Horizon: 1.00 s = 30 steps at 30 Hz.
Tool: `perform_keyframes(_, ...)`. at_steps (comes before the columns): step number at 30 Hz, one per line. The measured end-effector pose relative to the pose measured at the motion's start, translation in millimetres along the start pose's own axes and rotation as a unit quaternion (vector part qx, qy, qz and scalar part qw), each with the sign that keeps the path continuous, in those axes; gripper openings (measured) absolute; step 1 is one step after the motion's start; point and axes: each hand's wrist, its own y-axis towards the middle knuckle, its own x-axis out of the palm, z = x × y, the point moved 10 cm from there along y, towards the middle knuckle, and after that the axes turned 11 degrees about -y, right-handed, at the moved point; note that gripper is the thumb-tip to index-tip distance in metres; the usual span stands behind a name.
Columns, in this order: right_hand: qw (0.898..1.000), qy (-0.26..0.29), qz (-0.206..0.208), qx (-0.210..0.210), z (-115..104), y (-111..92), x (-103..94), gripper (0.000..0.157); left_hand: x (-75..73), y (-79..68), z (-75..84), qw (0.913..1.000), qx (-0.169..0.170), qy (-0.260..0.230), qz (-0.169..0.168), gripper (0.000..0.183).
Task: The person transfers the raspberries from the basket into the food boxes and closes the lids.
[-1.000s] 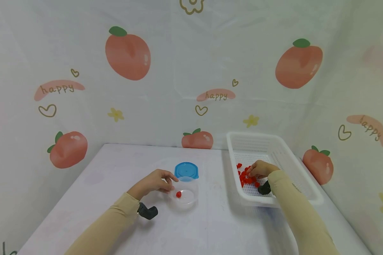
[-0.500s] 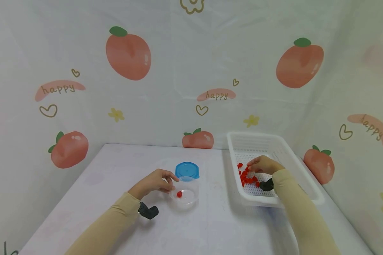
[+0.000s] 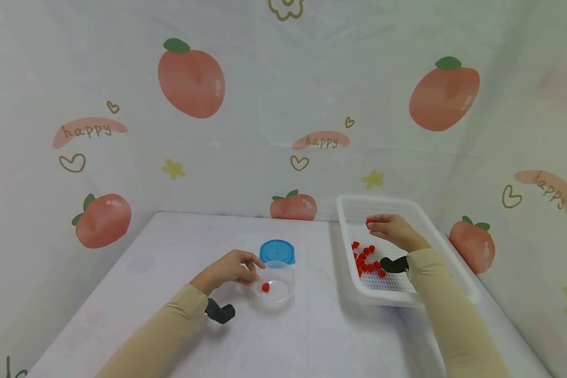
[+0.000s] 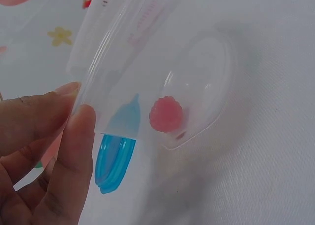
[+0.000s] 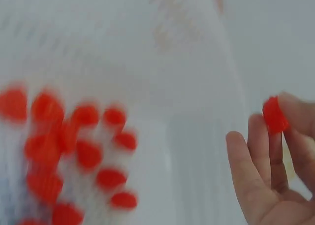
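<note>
My left hand (image 3: 228,271) pinches the rim of a clear plastic tub (image 3: 283,295) between thumb and fingers. Inside the tub lies one red raspberry-shaped piece (image 4: 166,114), its surface bumpy. On the right, my right hand (image 3: 395,231) is raised over a white perforated basket (image 3: 347,220) and pinches another small red raspberry-shaped piece (image 5: 275,115) at its fingertips. Several more red pieces (image 3: 366,266) lie on the basket's floor toward its left side; they look blurred in the right wrist view.
A blue lid (image 3: 276,251) lies just behind the tub on the white table (image 3: 193,236). The basket's walls stand up around the red pieces. A fruit-patterned cloth (image 3: 245,94) hangs behind the table. Black wrist devices (image 3: 220,312) sit under both wrists.
My right hand has lifted up and away from the pile in the basket, with a red raspberry-shaped piece in its fingertips. The left hand stays at the tub's rim.
</note>
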Motion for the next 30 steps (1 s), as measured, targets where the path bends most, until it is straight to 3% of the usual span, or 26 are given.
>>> perform_keyframes(8,0.99,0.133,0.037,-0.04,-44.7,-3.1,12.4,0.043,-0.3,-0.8,-0.5,1.0,-0.004,0.004,0.001,0.03)
perform_keyframes(15,0.978,0.2,0.048,-0.045,-68.5,-7.4,29.0,0.018,0.1,-1.3,-0.4,1.0,-0.005,-0.002,-0.006,0.03)
perform_keyframes(30,0.98,0.185,0.032,-0.071,-105.5,-17.5,77.9,0.019,0.6,-2.2,0.8,0.9999,-0.003,-0.003,-0.01,0.031)
